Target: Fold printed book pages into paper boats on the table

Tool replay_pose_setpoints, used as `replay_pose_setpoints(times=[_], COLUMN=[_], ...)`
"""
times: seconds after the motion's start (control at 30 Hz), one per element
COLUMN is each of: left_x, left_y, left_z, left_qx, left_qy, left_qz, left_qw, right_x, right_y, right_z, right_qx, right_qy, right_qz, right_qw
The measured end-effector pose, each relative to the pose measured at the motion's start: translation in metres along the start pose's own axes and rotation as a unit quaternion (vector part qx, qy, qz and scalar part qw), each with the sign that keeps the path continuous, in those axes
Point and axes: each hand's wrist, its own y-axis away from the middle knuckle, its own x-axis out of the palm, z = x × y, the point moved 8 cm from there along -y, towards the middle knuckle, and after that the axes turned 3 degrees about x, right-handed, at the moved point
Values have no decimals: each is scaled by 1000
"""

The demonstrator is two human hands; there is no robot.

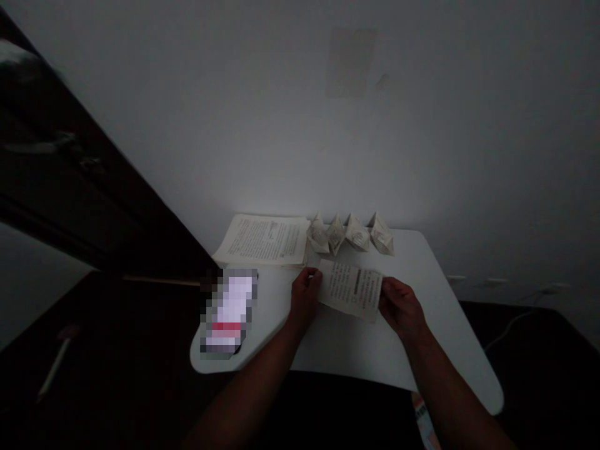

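Observation:
A sheet of printed paper [350, 292] is held up between my two hands over the white table. My left hand [305, 295] pinches its left edge, thumb on top. On the opposite edge, my right hand [402, 305] grips the paper with fingers closed. Just behind the sheet, several folded paper shapes [359, 235], made of printed paper, stand in a row. To their left lies a stack of printed pages [267, 240].
The white table [356, 353] stands against a pale wall [281, 125]. A blurred-out device with a bright screen [229, 312] lies at its left side. A dark door [79, 150] is at the left. Wall sockets [497, 283] and a cable are at the right.

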Motion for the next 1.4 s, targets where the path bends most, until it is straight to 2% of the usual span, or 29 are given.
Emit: replay_pose_setpoints(times=[0.13,0.27,0.37,0.5,0.73,0.9,1.07,1.13,1.27,1.33,1.4], left_x=[-1,-2,-2,-3,-16,-22,-23,-23,-17,-6,12], left_y=[-1,0,1,1,3,5,7,8,16,24,34], left_z=[1,2,1,0,-10,-11,-16,-19,-32,-42,-49], left_qx=[8,15,14,19,73,79,116,134,210,281,354], left_qy=[0,-12,-25,-40,-42,-22,-79,-113,-207,-278,-342], left_qz=[-2,-3,-4,-17,-76,-114,-124,-121,-110,-88,-34], left_qw=[1000,1000,1000,999,994,990,982,977,949,914,870], right_x=[-4,-13,-16,-15,0,-6,-16,-16,-13,-11,-9], right_y=[-1,1,3,5,4,2,1,1,-2,-4,-7], right_z=[-3,1,4,6,18,11,6,7,8,7,3], right_qx=[-23,-72,-95,-119,-200,-162,-107,-100,-97,-94,-86], right_qy=[11,93,184,314,330,361,413,420,419,416,409], right_qz=[13,-38,-70,-95,-55,-81,-154,-163,-162,-156,-139], right_qw=[1000,992,976,937,921,915,891,887,888,891,898])
